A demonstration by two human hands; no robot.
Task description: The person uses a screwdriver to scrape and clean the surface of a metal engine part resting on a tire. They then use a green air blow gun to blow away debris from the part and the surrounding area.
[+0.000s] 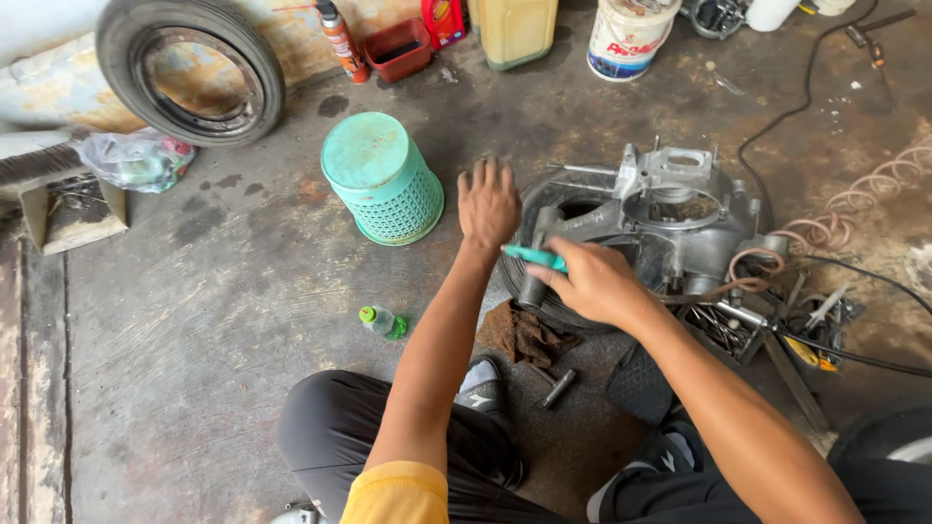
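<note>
A seated person's right hand (592, 283) grips a teal-handled tool (534, 256) over an engine casing (670, 209); the left hand (488, 204) rests open-fingered on the tyre (544, 194) beneath.

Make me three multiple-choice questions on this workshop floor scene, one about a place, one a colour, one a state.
1. Where does the upturned basket stand?
A. left of the left hand
B. on the engine casing
C. inside the tyre

2. What colour is the tool handle in the right hand?
A. red
B. teal
C. yellow

3. How is the small bottle?
A. upright
B. held
C. lying on the floor

Answers: 1 A, it sits on bare floor beside that hand. 2 B, the handle is teal. 3 C, it rests on its side.
</note>
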